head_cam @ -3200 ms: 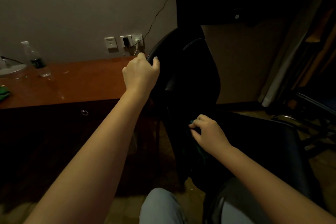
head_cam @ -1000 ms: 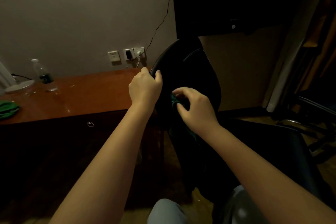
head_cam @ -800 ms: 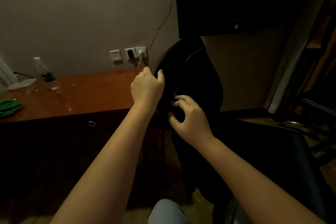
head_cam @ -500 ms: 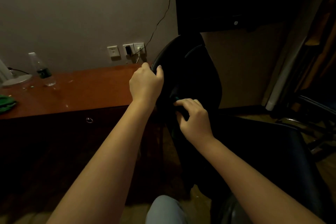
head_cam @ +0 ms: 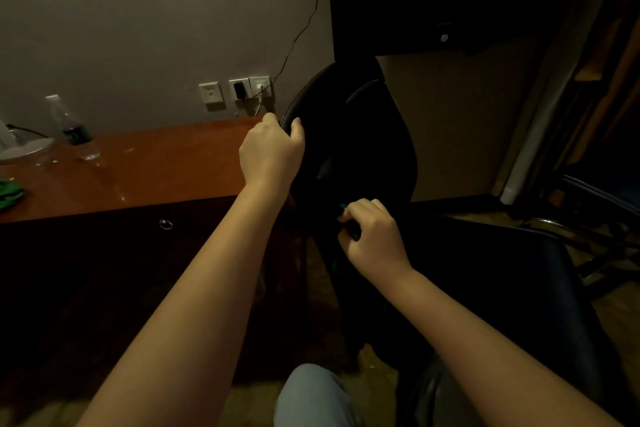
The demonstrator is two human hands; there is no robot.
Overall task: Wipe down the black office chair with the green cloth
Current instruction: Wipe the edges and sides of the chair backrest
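Head view: caught mid-wipe on the front of the backrest of the black padded office chair [head_cam: 367,135], parked just beside the brown wooden desk [head_cam: 156,163]. Gripped the backrest's upper rim with the left hand [head_cam: 270,152], by fingers curled over the edge. Pinched the crumpled green cloth [head_cam: 344,207] in the right hand [head_cam: 372,239], low on the backrest, near the seat. Judged next: a firm pressed stroke across the lower backrest, then the seat. Looked glossy, dark, largely lost in shadow.
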